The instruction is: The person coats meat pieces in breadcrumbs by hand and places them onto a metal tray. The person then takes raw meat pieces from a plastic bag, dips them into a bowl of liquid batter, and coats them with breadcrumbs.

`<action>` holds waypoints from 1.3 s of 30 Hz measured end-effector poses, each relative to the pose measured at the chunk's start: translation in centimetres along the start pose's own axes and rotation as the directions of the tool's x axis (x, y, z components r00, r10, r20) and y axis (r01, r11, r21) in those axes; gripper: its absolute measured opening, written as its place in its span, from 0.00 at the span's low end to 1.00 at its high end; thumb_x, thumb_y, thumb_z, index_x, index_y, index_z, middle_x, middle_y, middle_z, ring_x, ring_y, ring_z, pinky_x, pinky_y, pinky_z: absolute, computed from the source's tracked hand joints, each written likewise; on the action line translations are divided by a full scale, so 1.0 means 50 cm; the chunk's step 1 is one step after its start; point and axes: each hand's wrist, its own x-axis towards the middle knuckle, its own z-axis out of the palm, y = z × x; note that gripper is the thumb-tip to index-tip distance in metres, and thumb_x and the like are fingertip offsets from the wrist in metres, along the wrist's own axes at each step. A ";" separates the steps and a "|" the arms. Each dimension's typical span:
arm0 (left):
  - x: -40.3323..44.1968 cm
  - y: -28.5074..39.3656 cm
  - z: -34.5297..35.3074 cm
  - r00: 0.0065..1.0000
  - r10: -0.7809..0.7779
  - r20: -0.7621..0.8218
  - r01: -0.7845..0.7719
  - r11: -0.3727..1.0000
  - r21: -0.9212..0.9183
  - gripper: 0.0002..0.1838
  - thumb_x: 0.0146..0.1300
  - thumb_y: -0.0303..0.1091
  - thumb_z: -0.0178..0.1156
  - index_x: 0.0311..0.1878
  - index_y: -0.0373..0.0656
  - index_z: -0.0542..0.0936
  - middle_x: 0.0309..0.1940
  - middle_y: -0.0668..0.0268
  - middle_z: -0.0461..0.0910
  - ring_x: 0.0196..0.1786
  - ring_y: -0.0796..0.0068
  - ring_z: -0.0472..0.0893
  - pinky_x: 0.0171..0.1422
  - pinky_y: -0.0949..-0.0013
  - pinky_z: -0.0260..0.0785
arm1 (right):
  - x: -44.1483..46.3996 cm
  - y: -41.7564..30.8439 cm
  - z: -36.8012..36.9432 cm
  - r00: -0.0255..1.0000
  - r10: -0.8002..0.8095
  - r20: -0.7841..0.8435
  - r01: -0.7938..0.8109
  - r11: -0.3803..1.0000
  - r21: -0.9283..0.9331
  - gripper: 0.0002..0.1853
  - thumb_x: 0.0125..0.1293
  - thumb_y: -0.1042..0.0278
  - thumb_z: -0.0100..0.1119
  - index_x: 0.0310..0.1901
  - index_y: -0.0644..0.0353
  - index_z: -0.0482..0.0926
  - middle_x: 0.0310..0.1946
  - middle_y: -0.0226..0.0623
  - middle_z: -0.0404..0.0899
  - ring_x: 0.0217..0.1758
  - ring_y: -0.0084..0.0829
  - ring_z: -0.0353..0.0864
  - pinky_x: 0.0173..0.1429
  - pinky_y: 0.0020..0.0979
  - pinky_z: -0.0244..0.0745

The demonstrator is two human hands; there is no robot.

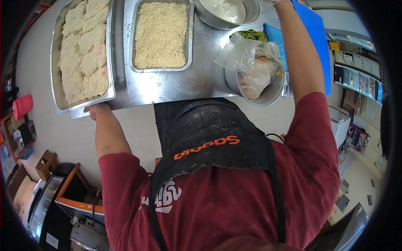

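My left hand is at the front corner of a large metal tray, right by the table edge. Its fingers are mostly hidden at the rim, so its grip is unclear. Breaded, crumb-coated flat pieces fill that tray. A smaller metal tray of pale crumbs lies to its right. My right hand reaches to the top edge of the view, mostly cut off, beside a metal bowl of white liquid. Something whitish shows at its wrist.
A metal pot near the table's front edge holds a clear plastic bag with pale contents. Green cloth and a blue sheet lie behind and beside it. A pink container is at the far left.
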 end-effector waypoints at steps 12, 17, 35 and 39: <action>0.066 -0.011 0.037 0.999 0.055 -0.001 -0.054 0.988 0.145 0.52 0.72 0.43 0.60 0.85 0.44 0.35 0.67 0.56 0.78 0.63 0.55 0.84 0.59 0.50 0.82 | -0.007 -0.008 -0.019 0.999 0.040 0.014 -0.040 0.998 -0.049 0.22 0.62 0.48 0.62 0.33 0.63 0.87 0.35 0.59 0.85 0.42 0.59 0.86 0.49 0.53 0.80; 0.047 0.004 0.021 0.926 -0.364 0.102 0.338 0.675 -0.656 0.48 0.73 0.45 0.59 0.84 0.46 0.39 0.67 0.57 0.78 0.64 0.59 0.83 0.59 0.50 0.82 | -0.023 -0.045 -0.061 0.993 0.097 0.073 -0.098 0.995 0.012 0.21 0.61 0.48 0.62 0.32 0.61 0.88 0.33 0.58 0.85 0.40 0.57 0.86 0.47 0.52 0.80; 0.055 0.005 0.035 0.929 -0.369 -0.026 0.307 0.808 -0.503 0.46 0.71 0.71 0.45 0.62 0.29 0.77 0.59 0.47 0.83 0.56 0.45 0.86 0.61 0.48 0.79 | -0.074 -0.268 -0.265 0.977 -0.044 0.208 -0.156 0.517 0.842 0.10 0.63 0.70 0.73 0.31 0.65 0.82 0.31 0.35 0.86 0.35 0.31 0.85 0.38 0.31 0.79; 0.021 0.009 0.014 0.896 -0.443 -0.011 0.340 0.702 -0.625 0.45 0.72 0.71 0.45 0.60 0.30 0.79 0.57 0.47 0.84 0.56 0.45 0.86 0.61 0.48 0.79 | -0.065 -0.402 -0.243 0.915 -0.130 0.383 -0.265 0.521 0.811 0.14 0.67 0.59 0.72 0.37 0.63 0.84 0.33 0.37 0.86 0.39 0.29 0.86 0.43 0.33 0.81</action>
